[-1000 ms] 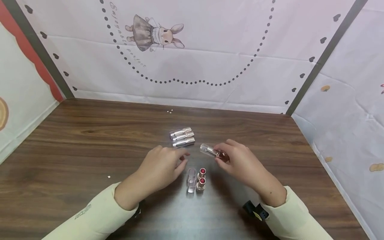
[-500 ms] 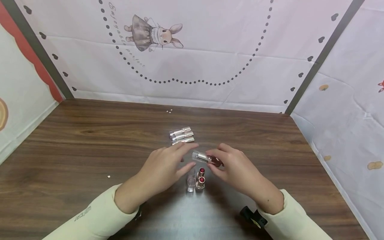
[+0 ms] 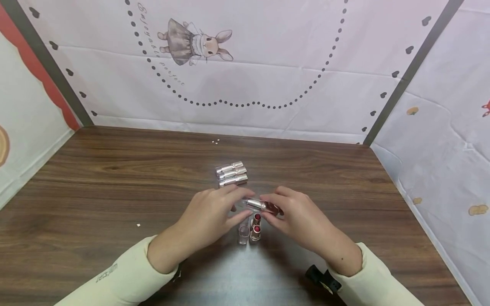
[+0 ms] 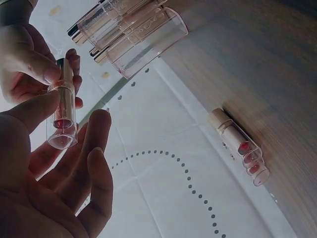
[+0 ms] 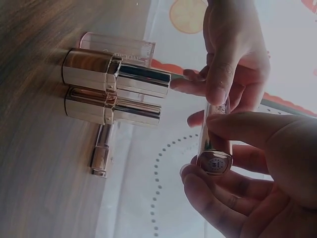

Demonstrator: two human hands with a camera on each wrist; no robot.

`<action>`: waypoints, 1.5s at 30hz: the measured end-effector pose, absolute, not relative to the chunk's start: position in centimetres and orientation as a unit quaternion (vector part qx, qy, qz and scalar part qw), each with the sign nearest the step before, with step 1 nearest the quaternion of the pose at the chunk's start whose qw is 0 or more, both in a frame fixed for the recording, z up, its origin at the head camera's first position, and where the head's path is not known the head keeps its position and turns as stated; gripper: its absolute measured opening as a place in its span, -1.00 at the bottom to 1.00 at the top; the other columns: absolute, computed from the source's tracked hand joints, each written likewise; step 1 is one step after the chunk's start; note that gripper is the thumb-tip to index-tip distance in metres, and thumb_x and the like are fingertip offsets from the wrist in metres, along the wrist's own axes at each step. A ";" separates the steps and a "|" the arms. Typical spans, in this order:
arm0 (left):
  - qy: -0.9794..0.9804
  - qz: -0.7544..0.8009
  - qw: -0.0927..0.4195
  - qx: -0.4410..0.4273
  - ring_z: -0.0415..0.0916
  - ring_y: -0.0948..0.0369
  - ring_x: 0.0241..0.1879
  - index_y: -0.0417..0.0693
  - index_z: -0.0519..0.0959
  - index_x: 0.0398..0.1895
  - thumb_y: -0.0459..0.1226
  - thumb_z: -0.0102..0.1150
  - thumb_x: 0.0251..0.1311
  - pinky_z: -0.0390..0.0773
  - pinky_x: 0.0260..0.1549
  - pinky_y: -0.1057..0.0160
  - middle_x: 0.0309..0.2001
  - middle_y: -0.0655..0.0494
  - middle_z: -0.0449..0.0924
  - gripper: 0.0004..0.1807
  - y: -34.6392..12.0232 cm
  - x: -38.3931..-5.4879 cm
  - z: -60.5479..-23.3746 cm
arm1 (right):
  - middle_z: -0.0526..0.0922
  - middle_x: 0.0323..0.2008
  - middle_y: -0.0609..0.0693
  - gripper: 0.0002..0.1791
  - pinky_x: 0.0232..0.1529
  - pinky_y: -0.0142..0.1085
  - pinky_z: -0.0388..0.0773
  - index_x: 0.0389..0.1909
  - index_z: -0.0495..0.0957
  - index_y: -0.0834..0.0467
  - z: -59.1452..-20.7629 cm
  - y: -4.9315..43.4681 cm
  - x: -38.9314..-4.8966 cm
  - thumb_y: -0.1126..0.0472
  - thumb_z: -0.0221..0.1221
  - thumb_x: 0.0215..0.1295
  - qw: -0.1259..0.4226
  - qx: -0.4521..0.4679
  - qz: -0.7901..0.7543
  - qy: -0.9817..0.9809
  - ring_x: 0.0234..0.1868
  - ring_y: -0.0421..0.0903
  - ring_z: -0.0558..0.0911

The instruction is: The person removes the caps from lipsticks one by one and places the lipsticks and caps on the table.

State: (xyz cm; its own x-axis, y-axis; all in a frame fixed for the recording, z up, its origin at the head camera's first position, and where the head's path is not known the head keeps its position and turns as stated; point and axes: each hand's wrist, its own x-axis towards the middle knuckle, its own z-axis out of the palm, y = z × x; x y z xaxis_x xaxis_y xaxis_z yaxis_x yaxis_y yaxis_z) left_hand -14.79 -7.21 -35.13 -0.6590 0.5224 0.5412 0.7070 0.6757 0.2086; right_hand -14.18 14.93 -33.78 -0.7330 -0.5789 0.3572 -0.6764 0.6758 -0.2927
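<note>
Between both hands, over the tabletop, a lipstick (image 3: 257, 205) with a clear cap (image 4: 62, 140) over its tube lies nearly level. My right hand (image 3: 302, 221) pinches its base (image 5: 215, 162) between thumb and fingers. On the cap end, my left hand (image 3: 208, 212) has its thumb and fingertips, gripping from the other side. Just below in the head view stand two uncapped lipsticks (image 3: 255, 232) with red tips. Beside them is an upright clear cap (image 3: 243, 235); another behind it is mostly hidden by the left hand.
Three capped lipsticks (image 3: 232, 174) lie side by side beyond the left hand on the wooden table (image 3: 115, 170). Small white bits (image 3: 216, 142) lie near the back edge, and another white scrap (image 3: 138, 225) is at left. Printed cloth (image 3: 268, 76) hangs behind the table.
My right hand has brought the lipstick left and slightly nearer. The left hand has opened, moved right and taken hold of the capped end. The standing lipsticks have stayed put.
</note>
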 end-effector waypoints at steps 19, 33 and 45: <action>-0.903 -0.177 0.220 -0.325 0.49 0.44 -0.62 0.14 0.68 -0.13 -0.05 0.48 0.08 0.34 -0.66 0.43 -0.41 0.31 0.70 -0.69 -7.3 -14.9 -35.0 | 0.60 -0.38 -0.13 -0.73 -0.45 -0.53 0.43 -0.13 0.71 0.15 -34.2 14.9 -14.6 0.19 0.43 0.16 0.111 0.331 0.189 -0.918 -0.45 -0.34 0.47; -0.905 -0.176 0.220 -0.320 0.41 0.45 -0.65 0.14 0.68 -0.15 -0.03 0.47 0.08 0.30 -0.67 0.42 -0.46 0.33 0.67 -0.70 -7.3 -14.9 -35.1 | 0.60 -0.41 -0.15 -0.81 -0.47 -0.52 0.42 -0.23 0.70 0.11 -34.1 14.9 -14.6 0.17 0.44 0.16 0.109 0.327 0.174 -0.922 -0.48 -0.26 0.54; -0.898 -0.183 0.207 -0.342 0.38 0.46 -0.65 0.13 0.68 -0.15 -0.05 0.46 0.09 0.33 -0.66 0.42 -0.43 0.30 0.70 -0.71 -7.5 -15.1 -34.9 | 0.59 -0.41 -0.15 -0.80 -0.48 -0.52 0.40 -0.18 0.71 0.09 -34.1 15.0 -14.5 0.15 0.41 0.19 0.094 0.325 0.189 -0.922 -0.49 -0.31 0.50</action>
